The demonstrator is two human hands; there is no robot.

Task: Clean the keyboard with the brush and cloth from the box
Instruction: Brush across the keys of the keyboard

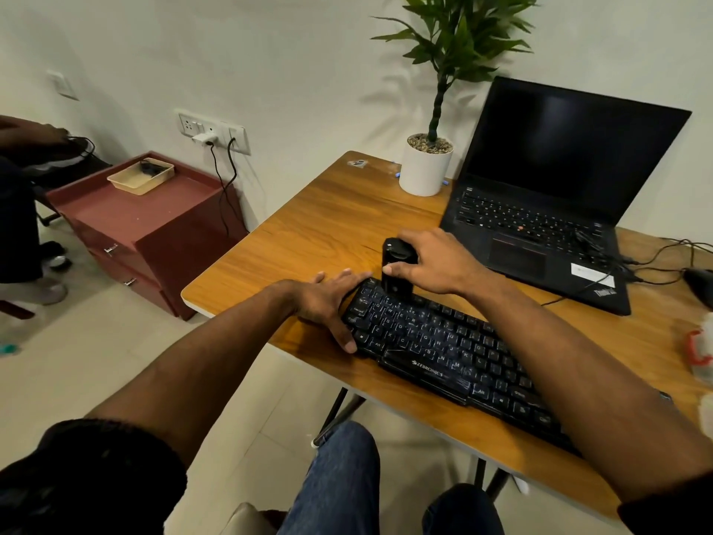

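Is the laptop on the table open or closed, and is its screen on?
Open: the laptop has its lid raised, so its own keys and touchpad show. The screen is fully dark, so it appears off.

Home office corner: wooden desk [308, 225], laptop [548, 202], potted plant [428, 164], drawer cabinet [154, 233].

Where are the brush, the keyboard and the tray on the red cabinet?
brush [397, 270], head view, black body below the fingers
keyboard [443, 341], head view, middle keys
tray [127, 183], head view, near rim

Keyboard [443, 341] on table [308, 233], laptop [548, 210] behind it.
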